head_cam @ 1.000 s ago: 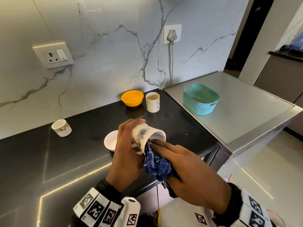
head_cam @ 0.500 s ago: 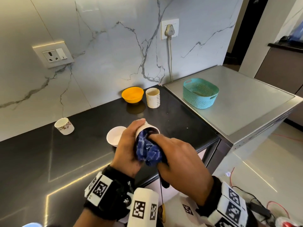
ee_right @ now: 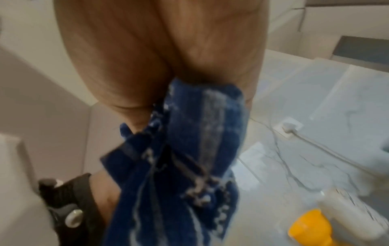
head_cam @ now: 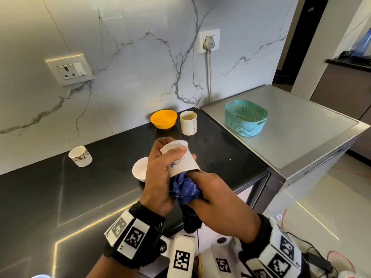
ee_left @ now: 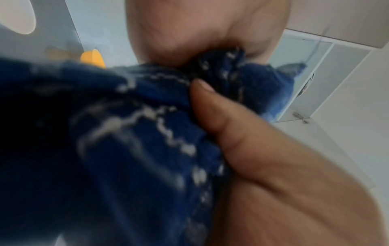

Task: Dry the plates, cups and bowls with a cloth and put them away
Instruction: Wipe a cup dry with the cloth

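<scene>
My left hand (head_cam: 160, 177) curls round a white cup (head_cam: 179, 157), held bottom-up over the dark surface (head_cam: 60, 193) near its right end, beside the near edge. My right hand (head_cam: 216, 197) grips the blue cloth (head_cam: 184, 188), which is pushed into the cup's mouth. Bare surface lies open to the left. I count three cups: this one, a floral cup (head_cam: 80, 156) far left, a tall cup (head_cam: 188, 123) far. Two bowls: a white bowl (head_cam: 140, 171) just behind my left hand, an orange bowl (head_cam: 163, 118) by the wall. One teal basket (head_cam: 246, 117) stands on the steel top at right.

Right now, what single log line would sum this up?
step: drying | left hand: grips white patterned cup, tilted | right hand: pushes blue checked cloth into it
</scene>
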`<state>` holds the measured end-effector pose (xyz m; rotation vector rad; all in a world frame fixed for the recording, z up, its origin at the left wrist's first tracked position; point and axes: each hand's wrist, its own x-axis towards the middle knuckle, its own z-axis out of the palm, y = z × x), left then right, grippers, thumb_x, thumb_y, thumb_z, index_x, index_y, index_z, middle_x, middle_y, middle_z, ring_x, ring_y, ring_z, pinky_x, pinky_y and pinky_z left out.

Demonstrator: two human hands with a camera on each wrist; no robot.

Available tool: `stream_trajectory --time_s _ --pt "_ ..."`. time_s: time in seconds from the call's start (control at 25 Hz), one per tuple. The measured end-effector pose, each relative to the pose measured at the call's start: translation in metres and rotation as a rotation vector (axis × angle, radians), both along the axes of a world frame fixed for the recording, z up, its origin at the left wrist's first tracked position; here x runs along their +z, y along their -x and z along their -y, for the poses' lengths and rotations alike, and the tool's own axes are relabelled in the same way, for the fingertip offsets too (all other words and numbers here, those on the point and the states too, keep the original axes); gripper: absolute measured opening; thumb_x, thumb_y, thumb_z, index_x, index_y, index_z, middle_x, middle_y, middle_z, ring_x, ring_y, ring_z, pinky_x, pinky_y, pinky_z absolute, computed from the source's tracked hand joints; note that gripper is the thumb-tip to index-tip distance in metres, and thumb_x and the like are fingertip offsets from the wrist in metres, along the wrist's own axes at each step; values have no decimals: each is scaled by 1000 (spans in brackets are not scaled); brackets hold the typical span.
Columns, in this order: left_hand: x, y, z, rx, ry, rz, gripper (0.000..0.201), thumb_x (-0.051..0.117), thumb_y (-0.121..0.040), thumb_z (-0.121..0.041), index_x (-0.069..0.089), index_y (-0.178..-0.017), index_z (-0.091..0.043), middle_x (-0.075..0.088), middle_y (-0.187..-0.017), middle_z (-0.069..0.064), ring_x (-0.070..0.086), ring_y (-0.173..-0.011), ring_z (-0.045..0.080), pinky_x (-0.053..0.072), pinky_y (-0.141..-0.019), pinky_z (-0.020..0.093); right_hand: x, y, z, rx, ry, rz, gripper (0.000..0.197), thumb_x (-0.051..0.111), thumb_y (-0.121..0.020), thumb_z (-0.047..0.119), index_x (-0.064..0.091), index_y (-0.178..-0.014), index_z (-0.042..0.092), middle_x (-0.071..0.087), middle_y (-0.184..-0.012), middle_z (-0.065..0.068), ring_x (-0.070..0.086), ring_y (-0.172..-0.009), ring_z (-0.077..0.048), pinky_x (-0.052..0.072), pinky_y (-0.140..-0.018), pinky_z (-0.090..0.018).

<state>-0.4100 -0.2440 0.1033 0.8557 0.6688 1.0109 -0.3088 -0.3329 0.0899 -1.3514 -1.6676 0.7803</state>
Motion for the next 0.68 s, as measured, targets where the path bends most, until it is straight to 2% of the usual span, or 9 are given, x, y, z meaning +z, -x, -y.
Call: stream_trajectory --time_s 0.04,0.12,0.2,0.28,0.32,0.4,0.52,0.6,0.68 --pt "4 0 -3 -7 4 39 32 70 -65 -14 56 -94 -15 64 -94 17 67 -74 26 58 -62 37 0 2 5 63 -2 -120 30 53 -86 -7 60 -111 7 67 -100 -6 64 -90 -24 53 -85 -41" --pt "11 -1 -8 -15 -15 89 35 69 -68 -12 55 -100 -12 65 -90 16 67 -73 26 57 -62 38 0 10 12 69 -53 -254 37 50 -87 -11 62 -115 11 69 -101 0 65 -93 -20 52 -87 -39" --pt "11 -10 0 -35 -34 109 34 65 -72 -11 53 -104 -10 65 -90 17 67 -74 27 56 -64 37 -4 13 10 -143 -171 -182 33 46 -80 -3 63 -96 20 67 -85 5 63 -77 -16 52 -72 -40" --pt "1 -16 14 -49 -50 104 31 61 -73 -15 52 -103 -11 63 -94 20 67 -78 27 56 -67 37 -8 12 3 -336 -223 -58 18 42 -69 9 53 -73 23 57 -66 9 52 -59 -13 43 -54 -31" --pt "-1 -16 18 -58 -50 106 29 61 -74 -16 52 -101 -11 63 -96 20 68 -80 27 57 -67 37 -8 11 2 -362 -209 -36 16 42 -68 10 50 -69 24 54 -63 10 48 -56 -13 38 -52 -28" --pt "2 -13 16 -86 -20 128 24 61 -74 -15 51 -95 -13 64 -97 20 69 -80 28 58 -66 37 -7 12 6 -291 -167 -114 18 44 -72 3 54 -71 18 55 -65 8 48 -57 -9 39 -53 -28" --pt "12 -9 6 -105 -23 280 29 61 -72 -12 50 -98 -11 64 -93 19 68 -74 30 59 -64 40 2 13 21 2 -113 -411 18 48 -85 -8 61 -83 3 60 -73 -9 53 -70 -12 46 -63 -32" --pt "14 -11 9 -132 -74 328 40 66 -67 -13 50 -104 -10 64 -90 22 67 -73 31 59 -66 41 9 11 24 8 -145 -476 22 45 -82 -13 61 -81 2 58 -71 -8 53 -69 -10 45 -63 -28" --pt "13 -12 20 -176 -115 326 42 66 -67 -19 50 -105 -10 65 -89 26 67 -76 33 58 -69 41 10 8 19 -90 -194 -408 20 43 -74 -15 57 -75 0 55 -66 -6 48 -62 -14 41 -56 -28"
